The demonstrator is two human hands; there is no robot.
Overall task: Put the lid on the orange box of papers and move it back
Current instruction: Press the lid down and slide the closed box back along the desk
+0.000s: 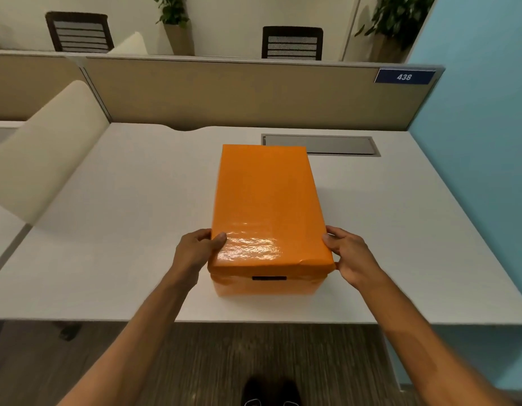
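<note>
An orange box (268, 287) stands on the white desk (122, 230), its near end close to the front edge. The glossy orange lid (267, 200) sits on top of it and hides the papers. A dark handle slot shows in the box's near face. My left hand (199, 249) grips the lid's near left corner, thumb on top. My right hand (352, 254) grips the near right corner, thumb at the lid's edge. That right corner of the lid is slightly crumpled.
A grey cable hatch (321, 145) lies in the desk just behind the box. A beige partition (224, 95) closes the back, a blue wall (482, 142) the right. A cream chair back (45, 148) rises at the left. My shoes show below.
</note>
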